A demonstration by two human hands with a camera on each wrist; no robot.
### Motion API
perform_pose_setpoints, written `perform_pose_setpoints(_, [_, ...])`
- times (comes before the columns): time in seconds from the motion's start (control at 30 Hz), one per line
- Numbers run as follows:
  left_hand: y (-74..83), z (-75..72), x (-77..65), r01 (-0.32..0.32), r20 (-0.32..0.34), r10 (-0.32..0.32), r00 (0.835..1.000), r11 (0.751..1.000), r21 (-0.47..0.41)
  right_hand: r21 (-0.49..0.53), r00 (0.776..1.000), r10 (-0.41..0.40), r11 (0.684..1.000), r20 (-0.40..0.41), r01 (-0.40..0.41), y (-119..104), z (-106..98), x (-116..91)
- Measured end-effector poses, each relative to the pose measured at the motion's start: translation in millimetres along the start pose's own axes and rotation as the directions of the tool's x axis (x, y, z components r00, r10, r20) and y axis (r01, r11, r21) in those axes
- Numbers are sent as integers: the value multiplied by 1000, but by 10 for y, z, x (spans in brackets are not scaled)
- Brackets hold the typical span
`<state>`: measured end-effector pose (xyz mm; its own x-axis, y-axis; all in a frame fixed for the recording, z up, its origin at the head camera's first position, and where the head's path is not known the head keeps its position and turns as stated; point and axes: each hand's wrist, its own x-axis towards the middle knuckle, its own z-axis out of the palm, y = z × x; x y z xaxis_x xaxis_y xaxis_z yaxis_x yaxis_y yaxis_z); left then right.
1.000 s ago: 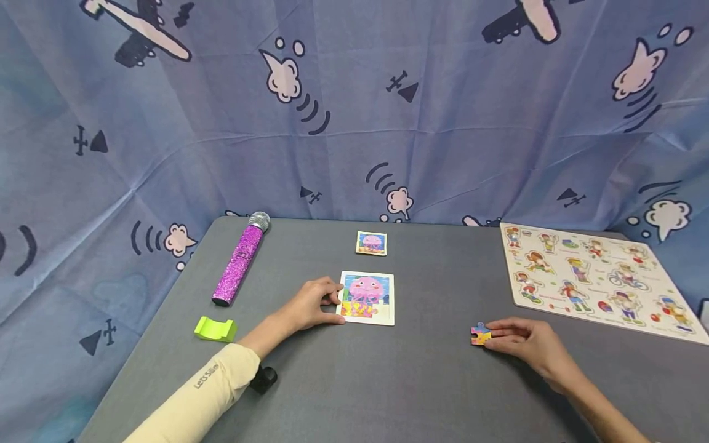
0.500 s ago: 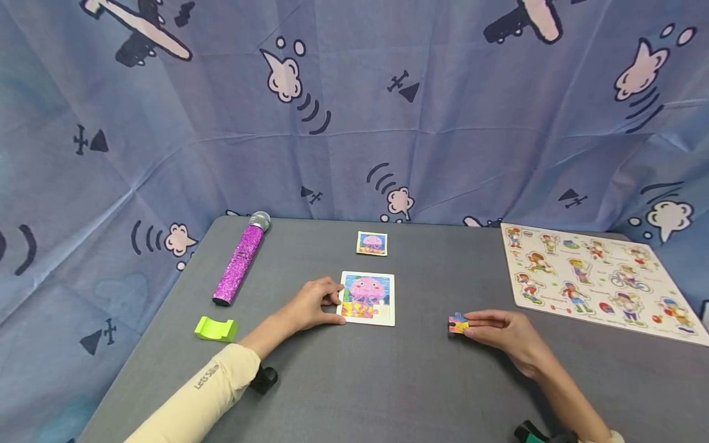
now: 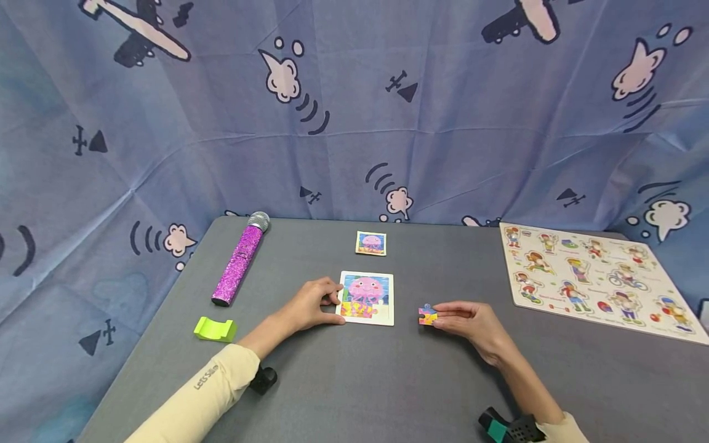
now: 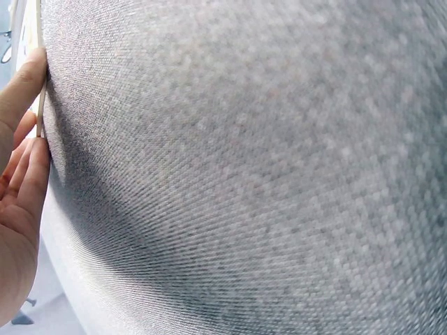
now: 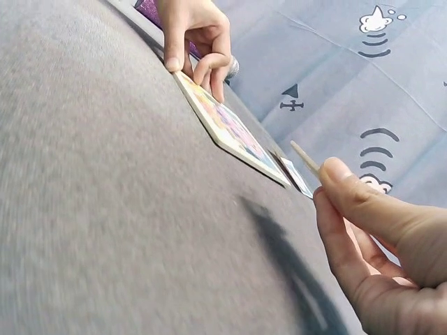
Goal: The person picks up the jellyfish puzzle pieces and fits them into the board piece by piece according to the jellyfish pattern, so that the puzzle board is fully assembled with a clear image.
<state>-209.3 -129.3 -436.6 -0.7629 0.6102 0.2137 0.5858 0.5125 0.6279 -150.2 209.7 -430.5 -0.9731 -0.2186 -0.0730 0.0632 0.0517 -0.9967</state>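
Observation:
A square jigsaw puzzle board (image 3: 390, 289) with a pink jellyfish picture lies on the grey table; its lower right corner shows bare white. My left hand (image 3: 314, 304) grips the board's left edge between thumb and fingers. In the left wrist view, the left hand (image 4: 21, 167) appears at the far left, against the board's edge. Right of the board, my right hand (image 3: 475, 326) pinches a jigsaw piece (image 3: 428, 315) in blue, pink and yellow by its right side. The right wrist view shows this jigsaw piece (image 5: 305, 158) edge-on, raised above the table surface.
A small jellyfish picture card (image 3: 371, 243) lies behind the board. At the left are a glittery purple microphone (image 3: 239, 261) and a lime-green curved block (image 3: 215, 330). A large picture board (image 3: 587, 277) with figures lies at the right. Patterned blue cloth (image 3: 354, 123) hangs behind the table.
My right hand has moved left with the jigsaw piece, from near the large picture board to just right of the jellyfish puzzle. The left hand and the puzzle board have stayed put.

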Motion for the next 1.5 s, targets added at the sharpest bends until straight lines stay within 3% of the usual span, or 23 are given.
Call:
perform_pose_setpoints(0.3, [21, -22, -12, 15, 5, -15, 1000, 1000, -8, 6, 1000, 1, 1000, 6, -1, -3, 200, 121])
perform_pose_setpoints(0.6, [13, -9, -10, -19, -5, 19, 1000, 1000, -3, 18, 1000, -4, 1000, 23, 3, 28, 406, 229])
perform_pose_setpoints(1.0, [5, 1, -4, 20, 9, -20, 1000, 1000, -6, 5, 999, -46, 999, 24, 46, 74, 610, 335])
perform_pose_setpoints(1.27, [-6, 2, -1, 13, 8, -13, 1000, 1000, -7, -149, 994, -111, 983, -22, 107, 91, 688, 369])
perform_pose_setpoints(1.5, [-18, 2, -4, 8, -1, -8, 1000, 1000, -25, -376, 984, -141, 922, -107, 91, 97, 767, 409])
